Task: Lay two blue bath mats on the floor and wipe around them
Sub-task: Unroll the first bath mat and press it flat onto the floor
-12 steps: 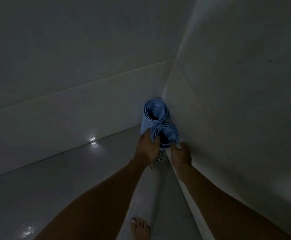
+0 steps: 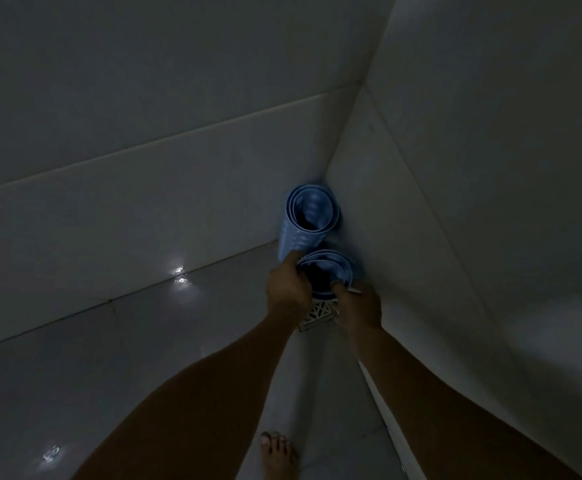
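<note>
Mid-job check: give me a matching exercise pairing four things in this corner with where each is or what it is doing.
Things:
1. far rolled mat
2. near rolled mat
3. floor drain
4. bare foot

States:
A. gripped at its rim by the left hand and right hand
B. bottom of the view, on the floor
C. upright in the wall corner, not gripped
D. partly hidden under both hands

Pairs: 1-C, 2-A, 3-D, 4-B

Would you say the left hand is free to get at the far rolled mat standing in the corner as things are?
Probably yes. The far rolled mat stands upright just beyond the left hand, nothing between them, but that hand already grips the near rolled mat and must release it first.
</note>
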